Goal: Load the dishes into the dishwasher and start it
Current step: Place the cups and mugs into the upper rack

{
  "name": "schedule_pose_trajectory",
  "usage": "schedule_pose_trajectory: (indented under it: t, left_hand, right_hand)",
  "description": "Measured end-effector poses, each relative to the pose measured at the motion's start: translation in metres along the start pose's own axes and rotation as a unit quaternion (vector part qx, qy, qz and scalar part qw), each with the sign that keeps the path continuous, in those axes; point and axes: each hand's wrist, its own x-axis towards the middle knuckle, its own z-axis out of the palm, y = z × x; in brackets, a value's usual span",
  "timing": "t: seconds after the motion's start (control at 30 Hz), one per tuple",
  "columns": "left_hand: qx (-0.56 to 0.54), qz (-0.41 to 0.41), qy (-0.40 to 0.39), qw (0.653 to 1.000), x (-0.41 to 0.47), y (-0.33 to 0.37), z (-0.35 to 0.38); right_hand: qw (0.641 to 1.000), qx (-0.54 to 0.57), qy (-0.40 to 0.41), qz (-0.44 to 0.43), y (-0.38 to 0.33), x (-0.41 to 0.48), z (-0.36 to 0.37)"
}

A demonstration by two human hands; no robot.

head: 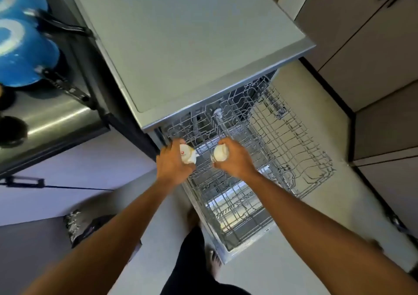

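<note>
Placement check, upper rack (294,141): pending

Your left hand (173,162) is wrapped round a cream cup (187,156) w/ a red mark on its side. Your right hand (236,160) clamps a second cup (220,153). Both hang just over the rack's left side, close to the open dishwasher (192,46). Recommend: turn each mouth-down, seat btwn tines, keep them apart so they don't knock. Cup orientation unclear, pic blurred

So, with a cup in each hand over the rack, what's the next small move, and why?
Probably lower both onto the rack: the left hand grips one cup, the right hand another cup, both held over its wires.
</note>
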Motion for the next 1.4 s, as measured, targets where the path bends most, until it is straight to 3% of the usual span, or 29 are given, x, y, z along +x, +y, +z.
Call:
schedule_pose_trajectory:
  t: [0.2,0.43,0.73,0.93,1.4]
  left_hand:
    - [0.190,0.068,-0.039,0.979,0.085,-0.003,0.015]
    - [0.297,0.097,-0.116,0.943,0.130,-0.007,0.043]
    - [0.320,0.028,-0.119,0.940,0.152,-0.016,0.067]
    - [0.315,0.055,-0.116,0.940,0.157,-0.020,0.071]
    - [0.304,0.006,-0.134,0.943,0.156,-0.015,0.065]
  right_hand:
    - [0.999,-0.031,-0.016,-0.006,0.001,0.101,0.020]
    - [0.993,-0.099,-0.031,-0.056,0.001,0.173,0.051]
    - [0.959,-0.217,-0.057,-0.175,0.013,0.207,0.082]
    - [0.962,-0.211,-0.078,-0.156,0.011,0.219,0.083]
    - [0.978,-0.145,-0.105,-0.105,0.028,0.230,0.099]
